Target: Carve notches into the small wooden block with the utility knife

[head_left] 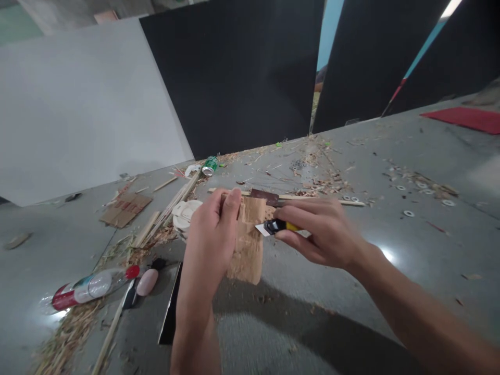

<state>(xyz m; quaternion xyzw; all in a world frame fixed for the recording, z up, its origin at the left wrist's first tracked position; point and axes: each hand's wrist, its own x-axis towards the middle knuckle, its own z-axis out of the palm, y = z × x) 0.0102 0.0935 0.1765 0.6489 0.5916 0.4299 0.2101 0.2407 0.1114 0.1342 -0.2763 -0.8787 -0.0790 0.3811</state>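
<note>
My left hand (216, 229) is closed around the left edge of a rough piece of wood (248, 250), its thumb pointing up along the side. The wood is light brown, with an uneven, grooved face and a step near its upper end. In my right hand (316, 229) is a black and yellow utility knife (278, 225), gripped between thumb and fingers. Its short blade lies at the right part of the wood's face, below the step; whether it cuts in, I cannot tell. Behind the wood, a brown block (264, 196) and a thin wooden strip (304, 198) are partly hidden.
Left lie a plastic bottle (88, 287), a pink oval object (147, 282), cardboard (125, 209), thin sticks (172, 205) and white round pieces (185, 214). A green can (210, 165) lies near the dark panel (242, 78). Shavings and several washers (408, 213) are scattered rightward.
</note>
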